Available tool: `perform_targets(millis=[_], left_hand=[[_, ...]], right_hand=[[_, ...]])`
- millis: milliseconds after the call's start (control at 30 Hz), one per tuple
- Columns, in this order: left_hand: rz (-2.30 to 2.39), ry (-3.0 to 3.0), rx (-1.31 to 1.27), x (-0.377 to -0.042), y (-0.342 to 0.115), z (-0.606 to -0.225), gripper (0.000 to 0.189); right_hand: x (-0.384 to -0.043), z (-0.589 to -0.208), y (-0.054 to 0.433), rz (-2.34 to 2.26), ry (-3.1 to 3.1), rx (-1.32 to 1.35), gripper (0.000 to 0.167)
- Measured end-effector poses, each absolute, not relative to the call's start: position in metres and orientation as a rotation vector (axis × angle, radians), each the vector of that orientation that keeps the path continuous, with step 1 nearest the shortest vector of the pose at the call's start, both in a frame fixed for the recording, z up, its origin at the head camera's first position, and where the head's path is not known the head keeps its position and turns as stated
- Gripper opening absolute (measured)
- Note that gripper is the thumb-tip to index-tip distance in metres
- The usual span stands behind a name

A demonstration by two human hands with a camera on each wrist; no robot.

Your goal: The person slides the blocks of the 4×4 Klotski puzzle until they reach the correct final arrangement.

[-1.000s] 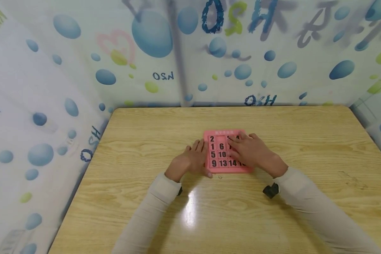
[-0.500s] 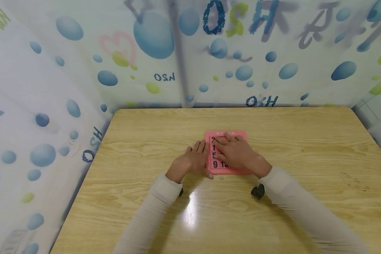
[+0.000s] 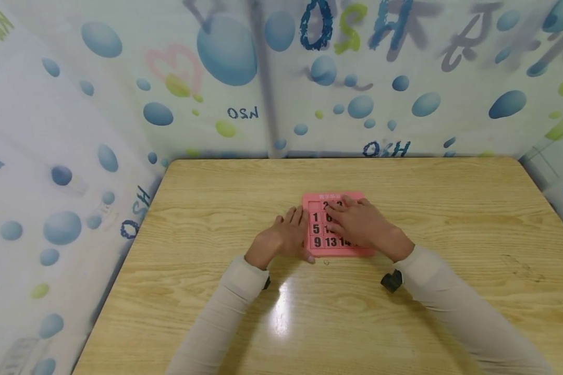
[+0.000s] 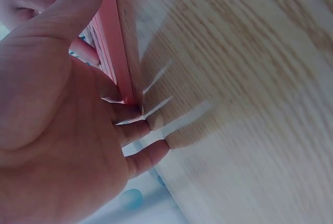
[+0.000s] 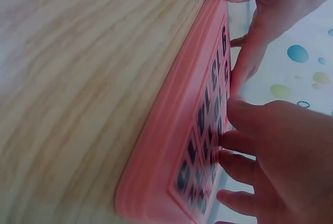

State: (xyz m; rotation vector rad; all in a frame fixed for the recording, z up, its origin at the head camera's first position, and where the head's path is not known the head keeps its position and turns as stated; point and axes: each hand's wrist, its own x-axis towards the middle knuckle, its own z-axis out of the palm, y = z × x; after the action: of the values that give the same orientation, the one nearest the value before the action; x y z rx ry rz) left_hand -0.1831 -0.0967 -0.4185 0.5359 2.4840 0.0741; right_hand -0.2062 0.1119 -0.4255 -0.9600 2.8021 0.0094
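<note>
A pink sliding number puzzle [image 3: 330, 251] lies flat on the table, its square tiles printed with black numbers. The top-left slot holds no tile, and the 2 tile [image 3: 326, 205] sits just right of it. My left hand [image 3: 285, 238] rests along the puzzle's left side, fingers straight, with the thumb at the near left corner. In the left wrist view its fingertips [image 4: 148, 156] point down by the frame's pink edge [image 4: 115, 47]. My right hand [image 3: 362, 224] lies over the puzzle's right half, fingertips [image 5: 229, 159] touching the tiles and hiding several of them.
The wooden table [image 3: 216, 203] extends on all sides of the puzzle. A printed curtain [image 3: 291, 78] with blue and green bubbles rises behind its far edge and along the left. A black wrist device [image 3: 392, 281] shows below the right cuff.
My right hand slid left across the puzzle, then partly back right. The 2 tile shifted one place right, so the gap is now in the top-left corner. My left hand stays put.
</note>
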Motion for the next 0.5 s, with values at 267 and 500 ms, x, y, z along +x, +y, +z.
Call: perform_targets(millis=[267, 500], left_hand=[[0.078, 2.483, 0.527, -0.183, -0.096, -0.419, 0.122], [0.042, 2.482, 0.537, -0.184, -0.096, -0.420, 0.121]], right_hand=[[-0.204, -0.425, 0.120, 0.068, 2.829, -1.002, 0.052], [-0.191, -0.427, 0.104, 0.018, 2.759, -1.122, 0.053]])
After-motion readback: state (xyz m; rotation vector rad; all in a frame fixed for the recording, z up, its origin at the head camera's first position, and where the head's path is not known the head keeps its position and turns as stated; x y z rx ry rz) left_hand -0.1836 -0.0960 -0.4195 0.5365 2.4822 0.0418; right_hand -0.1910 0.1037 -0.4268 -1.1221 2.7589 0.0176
